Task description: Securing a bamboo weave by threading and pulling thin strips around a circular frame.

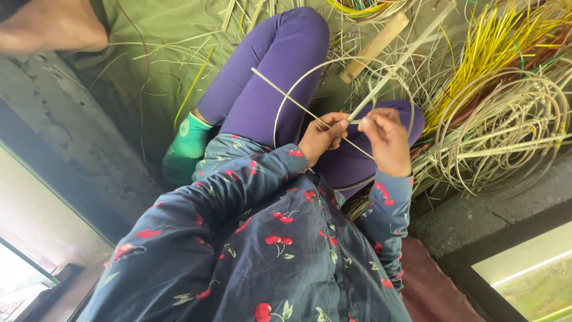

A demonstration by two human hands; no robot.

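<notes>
Open green mat point(149, 36) left of the purple-clad knee point(286, 53), cane coils point(506, 131) and yellow strips point(476, 53) crowding the right, wooden stick point(375, 46) ahead, concrete ledge point(65, 131) blocking far left

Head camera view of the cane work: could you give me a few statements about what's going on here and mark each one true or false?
1. Both hands, the left hand and the right hand, pinch thin pale cane strips. True.
2. The person wears red trousers. False: the trousers are purple.
3. A bundle of yellow strands lies to the right of the hands. True.
4. The coil of pale cane rests on the person's lap. False: it lies on the ground beside the knee.
5. The sleeves are plain white. False: they are dark blue with red cherries.
</notes>
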